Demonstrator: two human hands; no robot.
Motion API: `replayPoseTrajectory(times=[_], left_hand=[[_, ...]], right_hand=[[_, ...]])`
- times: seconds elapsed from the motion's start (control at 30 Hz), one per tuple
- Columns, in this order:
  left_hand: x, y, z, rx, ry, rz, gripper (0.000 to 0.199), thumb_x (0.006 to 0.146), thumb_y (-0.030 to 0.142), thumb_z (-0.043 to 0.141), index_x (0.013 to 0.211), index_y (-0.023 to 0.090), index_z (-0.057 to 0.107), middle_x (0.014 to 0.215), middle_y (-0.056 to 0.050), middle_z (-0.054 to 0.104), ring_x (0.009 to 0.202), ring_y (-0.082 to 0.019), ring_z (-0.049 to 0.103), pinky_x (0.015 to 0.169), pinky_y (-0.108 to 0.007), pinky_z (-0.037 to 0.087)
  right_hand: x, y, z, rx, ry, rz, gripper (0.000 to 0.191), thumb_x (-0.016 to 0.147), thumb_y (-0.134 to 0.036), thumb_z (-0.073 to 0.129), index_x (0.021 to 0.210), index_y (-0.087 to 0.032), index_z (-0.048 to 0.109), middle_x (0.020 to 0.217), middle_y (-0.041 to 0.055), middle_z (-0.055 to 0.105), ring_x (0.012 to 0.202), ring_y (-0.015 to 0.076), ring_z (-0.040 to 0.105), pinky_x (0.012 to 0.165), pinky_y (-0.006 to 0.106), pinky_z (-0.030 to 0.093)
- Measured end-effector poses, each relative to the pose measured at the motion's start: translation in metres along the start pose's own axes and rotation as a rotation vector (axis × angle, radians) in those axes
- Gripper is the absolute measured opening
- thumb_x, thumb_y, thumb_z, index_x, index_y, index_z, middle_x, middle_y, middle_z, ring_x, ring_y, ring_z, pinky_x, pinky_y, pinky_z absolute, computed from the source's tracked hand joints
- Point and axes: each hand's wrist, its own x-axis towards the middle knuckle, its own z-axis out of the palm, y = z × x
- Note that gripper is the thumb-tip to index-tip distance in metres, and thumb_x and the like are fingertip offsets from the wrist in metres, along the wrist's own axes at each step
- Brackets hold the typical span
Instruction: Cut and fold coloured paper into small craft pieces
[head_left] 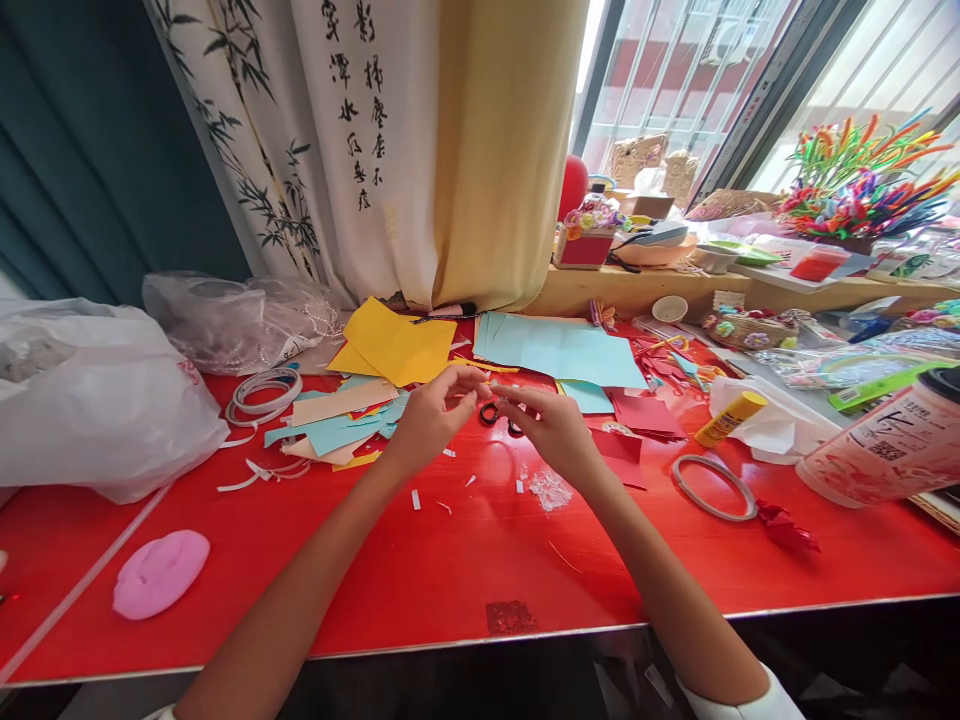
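My left hand and my right hand meet by the fingertips over the middle of the red table. The fingers of both are pinched together around something too small to make out. Black scissor handles show between and below the hands. Yellow paper lies behind my left hand, and light blue sheets lie behind my right. A heap of cut paper strips is left of my left hand. White shreds lie below my right hand, beside small white scraps.
At right are a yellow glue stick, a tape ring, red paper and a large cup. At left are a white plastic bag, ribbon rolls and a pink lump. Craft items fill the windowsill.
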Motion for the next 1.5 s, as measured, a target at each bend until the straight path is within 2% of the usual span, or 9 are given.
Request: replayPoseTrajectory(times=[0.2, 0.37, 0.53, 0.73, 0.93, 1.03, 1.17, 1.33, 1.5], left_hand=[[-0.002, 0.004, 0.000, 0.551, -0.014, 0.311, 0.016, 0.083, 0.024, 0.047, 0.095, 0.018, 0.055, 0.096, -0.006, 0.059, 0.095, -0.018, 0.053, 0.084, -0.034, 0.044], [-0.003, -0.001, 0.005, 0.768, -0.030, 0.391, 0.017, 0.084, 0.021, 0.043, 0.096, 0.016, 0.055, 0.093, -0.008, 0.060, 0.091, -0.020, 0.053, 0.083, -0.036, 0.043], [-0.002, -0.005, 0.003, 0.691, 0.004, 0.351, 0.014, 0.083, 0.018, 0.043, 0.089, 0.016, 0.054, 0.089, -0.006, 0.060, 0.090, -0.019, 0.053, 0.081, -0.033, 0.043], [0.000, -0.002, 0.001, 0.448, 0.010, 0.179, 0.013, 0.082, 0.020, 0.045, 0.085, 0.018, 0.057, 0.089, -0.004, 0.061, 0.089, -0.017, 0.055, 0.081, -0.030, 0.044], [0.003, 0.002, -0.011, 0.250, -0.027, 0.056, 0.026, 0.083, 0.029, 0.044, 0.103, 0.021, 0.059, 0.101, -0.005, 0.062, 0.092, -0.017, 0.057, 0.080, -0.030, 0.046], [0.004, 0.001, -0.012, 0.418, -0.027, 0.197, 0.026, 0.083, 0.029, 0.046, 0.105, 0.021, 0.057, 0.100, -0.005, 0.062, 0.095, -0.018, 0.055, 0.085, -0.034, 0.044], [0.001, -0.002, -0.004, 0.733, -0.128, 0.417, 0.022, 0.084, 0.024, 0.045, 0.102, 0.018, 0.057, 0.100, -0.008, 0.062, 0.098, -0.021, 0.052, 0.085, -0.038, 0.041], [-0.002, -0.005, 0.003, 0.950, -0.125, 0.482, 0.022, 0.086, 0.022, 0.039, 0.096, 0.014, 0.057, 0.094, -0.010, 0.061, 0.094, -0.023, 0.053, 0.082, -0.038, 0.040], [-0.002, -0.005, 0.003, 1.006, -0.112, 0.478, 0.022, 0.086, 0.021, 0.036, 0.088, 0.014, 0.057, 0.088, -0.010, 0.061, 0.089, -0.022, 0.053, 0.081, -0.037, 0.040]], right_hand=[[-0.002, -0.002, 0.004, -0.220, 0.023, -0.052, 0.025, 0.084, -0.023, 0.047, 0.100, -0.023, 0.066, 0.083, 0.0036, 0.068, 0.064, 0.0144, 0.058, 0.055, 0.023, 0.036], [-0.002, 0.001, 0.008, -0.343, 0.027, -0.099, 0.023, 0.084, -0.024, 0.046, 0.096, -0.023, 0.066, 0.082, 0.0024, 0.068, 0.063, 0.0138, 0.057, 0.054, 0.024, 0.034], [-0.003, -0.002, 0.007, -0.290, 0.015, -0.085, 0.026, 0.084, -0.025, 0.046, 0.104, -0.025, 0.063, 0.091, 0.0022, 0.068, 0.065, 0.0140, 0.058, 0.056, 0.024, 0.036], [-0.001, -0.001, 0.001, -0.142, -0.021, -0.069, 0.023, 0.085, -0.025, 0.046, 0.099, -0.023, 0.064, 0.091, 0.0019, 0.068, 0.063, 0.0132, 0.056, 0.059, 0.025, 0.039], [0.001, 0.003, -0.001, -0.160, -0.030, -0.072, 0.023, 0.087, -0.027, 0.044, 0.095, -0.022, 0.065, 0.083, 0.0029, 0.067, 0.067, 0.0139, 0.057, 0.059, 0.024, 0.038], [0.001, 0.005, 0.000, -0.232, -0.031, -0.097, 0.025, 0.088, -0.027, 0.043, 0.096, -0.023, 0.066, 0.082, 0.0034, 0.066, 0.066, 0.0135, 0.056, 0.058, 0.023, 0.036], [0.000, 0.008, 0.003, -0.378, -0.019, -0.142, 0.025, 0.087, -0.028, 0.043, 0.096, -0.024, 0.067, 0.073, 0.0031, 0.064, 0.063, 0.0133, 0.054, 0.053, 0.024, 0.030], [-0.001, 0.004, 0.005, -0.443, -0.019, -0.149, 0.024, 0.087, -0.026, 0.044, 0.089, -0.023, 0.068, 0.071, 0.0024, 0.063, 0.062, 0.0127, 0.053, 0.054, 0.024, 0.028], [-0.002, 0.001, 0.003, -0.430, -0.040, -0.150, 0.024, 0.087, -0.025, 0.043, 0.085, -0.022, 0.067, 0.072, 0.0024, 0.064, 0.065, 0.0130, 0.054, 0.056, 0.024, 0.029]])
